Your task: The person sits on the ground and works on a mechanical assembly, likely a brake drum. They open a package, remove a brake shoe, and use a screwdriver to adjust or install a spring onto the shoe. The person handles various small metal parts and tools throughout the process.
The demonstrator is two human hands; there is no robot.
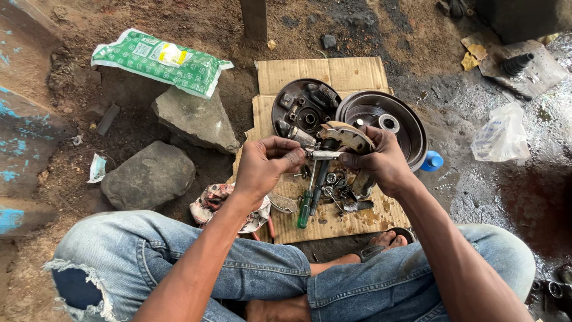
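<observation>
A curved brake shoe (348,137) is held up above the cardboard sheet (333,74), with a short metal rod (325,154) running across just under it. The right hand (381,161) wraps round the shoe's lower end, fingers curled tight on it, probably to keep it steady. The left hand (265,164) meets it from the other side, thumb and fingertips pinched on the free end of the rod; whether the rod is already joined to the shoe I can't quite make out from here.

Right behind the hands lie a round backing plate (301,107) with its fittings and a brake drum (390,116), open side up, close enough to reach. Under the hands the cardboard carries a green-handled screwdriver (305,209) and a scatter of small springs and bits (339,191), kept off the dirt. A crumpled rag (217,200) sits at the left edge of the cardboard, beside the person's knee.

Further out, two big stones (173,143) and a green plastic packet (161,59) lie on the ground to the left; a blue cap (433,160) and a clear plastic bag (503,134) to the right, on wet, oily ground. Nothing blocks the hands themselves
</observation>
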